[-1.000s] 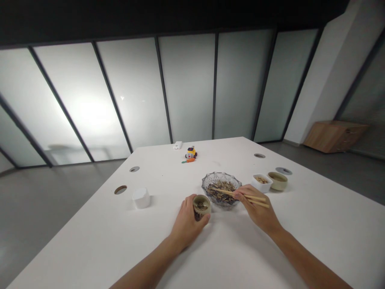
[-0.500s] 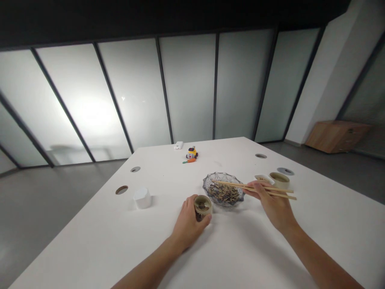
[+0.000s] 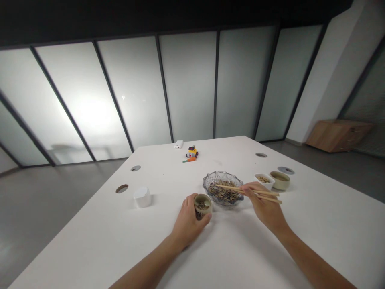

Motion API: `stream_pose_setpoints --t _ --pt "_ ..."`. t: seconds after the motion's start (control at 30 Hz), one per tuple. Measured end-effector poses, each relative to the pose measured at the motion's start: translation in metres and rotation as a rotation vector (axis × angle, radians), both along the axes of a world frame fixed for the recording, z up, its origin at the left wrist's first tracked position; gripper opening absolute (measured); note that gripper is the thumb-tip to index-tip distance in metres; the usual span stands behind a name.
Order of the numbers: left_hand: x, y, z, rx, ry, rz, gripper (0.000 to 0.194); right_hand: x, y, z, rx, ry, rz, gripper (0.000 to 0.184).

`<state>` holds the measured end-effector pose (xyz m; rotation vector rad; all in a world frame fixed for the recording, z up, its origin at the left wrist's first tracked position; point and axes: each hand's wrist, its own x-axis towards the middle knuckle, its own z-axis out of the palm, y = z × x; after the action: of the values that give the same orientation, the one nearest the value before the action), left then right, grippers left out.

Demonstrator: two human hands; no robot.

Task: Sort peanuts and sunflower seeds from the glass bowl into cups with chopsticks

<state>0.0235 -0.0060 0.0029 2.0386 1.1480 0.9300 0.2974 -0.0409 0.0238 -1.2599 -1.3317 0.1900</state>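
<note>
My left hand [image 3: 191,218] is wrapped round a small ceramic cup [image 3: 207,199] that stands on the table with some dark seeds in it. To its right is a clear scalloped glass bowl [image 3: 224,176] holding many striped seeds, which look like sunflower seeds [image 3: 225,194]. My right hand [image 3: 261,202] grips a pair of wooden chopsticks [image 3: 230,187] above the bowl's right side. Their tips reach in over the seeds at the bowl's left half. Whether a seed sits between the tips is too small to tell.
Behind my right hand stand a small white dish [image 3: 267,184] with pale pieces and another ceramic cup [image 3: 281,183]. A white container [image 3: 142,197] is at left. Farther back lie a toy carrot [image 3: 190,159], a yellow toy vehicle [image 3: 191,152] and a white box-like object [image 3: 179,144].
My right hand has moved left and slightly down with the chopsticks, bringing their tips lower into the bowl. The white dish shows more fully. My left hand keeps its hold on the cup.
</note>
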Motion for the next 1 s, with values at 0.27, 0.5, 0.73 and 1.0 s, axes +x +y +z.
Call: stream_pose_setpoints --t 0.27,0.5,0.73,1.0 --pt "0.002 0.000 -0.001 -0.001 0.000 -0.006 0.055 -0.009 0.000 -0.005 -0.023 -0.094 0.093 0.037" --pt "0.001 -0.001 0.000 -0.009 0.023 -0.019 0.056 -0.001 0.003 -0.005 -0.024 -0.021 0.055 0.042" --pt "0.001 -0.003 0.002 -0.022 0.022 -0.005 0.056 0.002 -0.002 0.007 -0.055 0.513 0.236 0.042" --pt "0.001 -0.002 0.002 -0.013 0.036 0.005 0.056 -0.004 -0.005 0.010 -0.047 0.439 0.241 0.046"
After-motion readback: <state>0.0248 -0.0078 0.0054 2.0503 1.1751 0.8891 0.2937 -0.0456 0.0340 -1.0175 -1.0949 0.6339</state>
